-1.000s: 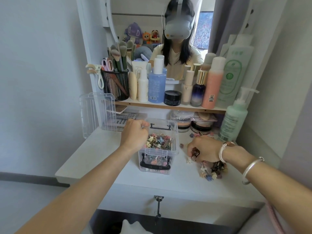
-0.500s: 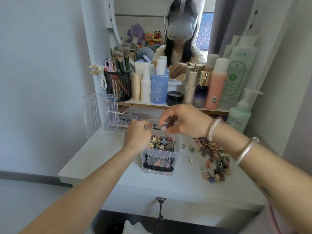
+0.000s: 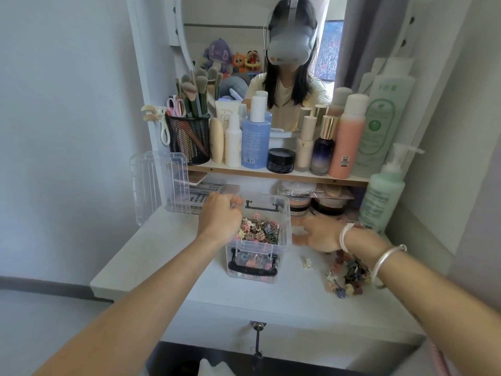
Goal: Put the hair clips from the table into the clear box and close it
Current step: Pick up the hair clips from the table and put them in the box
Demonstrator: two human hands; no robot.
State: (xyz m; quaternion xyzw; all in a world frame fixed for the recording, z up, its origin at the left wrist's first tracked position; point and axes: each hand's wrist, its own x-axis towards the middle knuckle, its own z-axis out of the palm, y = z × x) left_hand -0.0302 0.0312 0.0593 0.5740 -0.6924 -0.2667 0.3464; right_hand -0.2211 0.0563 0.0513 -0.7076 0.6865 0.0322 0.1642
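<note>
The clear box [image 3: 284, 232] with black latch handles stands open in the middle of the white table, partly filled with small coloured hair clips [image 3: 259, 231]. My left hand [image 3: 219, 217] grips the box's left rim. My right hand [image 3: 317, 234] lies low over the table just right of the box, fingers spread and blurred, nothing seen in it. A pile of loose hair clips [image 3: 348, 275] lies on the table below my right wrist, and a single white clip [image 3: 307, 263] sits apart nearer the box. The clear lid [image 3: 151, 185] leans upright at the back left.
A shelf [image 3: 271, 173] above the table carries bottles, jars and a black mesh brush holder [image 3: 188, 138]. A green pump bottle [image 3: 383, 194] stands at the right rear. Compacts and jars [image 3: 311, 198] sit under the shelf behind the box. A mirror reflects a person wearing a headset.
My right hand moved from above the box down to the table at its right, and the clips it carried are gone from it. My left hand kept its hold on the rim.
</note>
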